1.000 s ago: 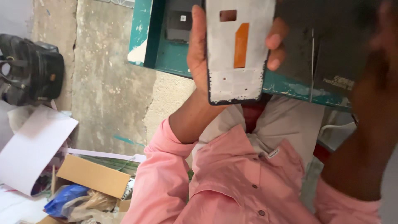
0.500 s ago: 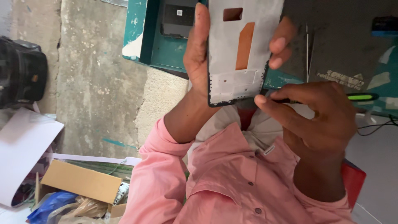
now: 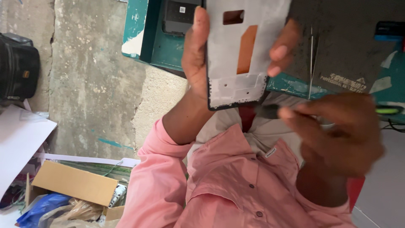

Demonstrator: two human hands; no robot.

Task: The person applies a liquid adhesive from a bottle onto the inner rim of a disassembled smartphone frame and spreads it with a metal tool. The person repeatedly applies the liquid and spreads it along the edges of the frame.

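Left hand clamped round the phone frame, held upright over the bench. Right hand pinched shut on a screwdriver, tip just under the frame's bottom edge — blurry though. Best done slow: steady frame, light pressure, no slipping onto the orange strip.

Grey phone frame w/ orange strip; pink shirt.

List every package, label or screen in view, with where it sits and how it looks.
Phone frame: held up in the left hand, grey, orange strip, rectangular cutout.
Cardboard box: lower left on the floor, brown, flat.
Small label: top centre on a dark part, white square.
Mat print: right, pale on a dark mat.
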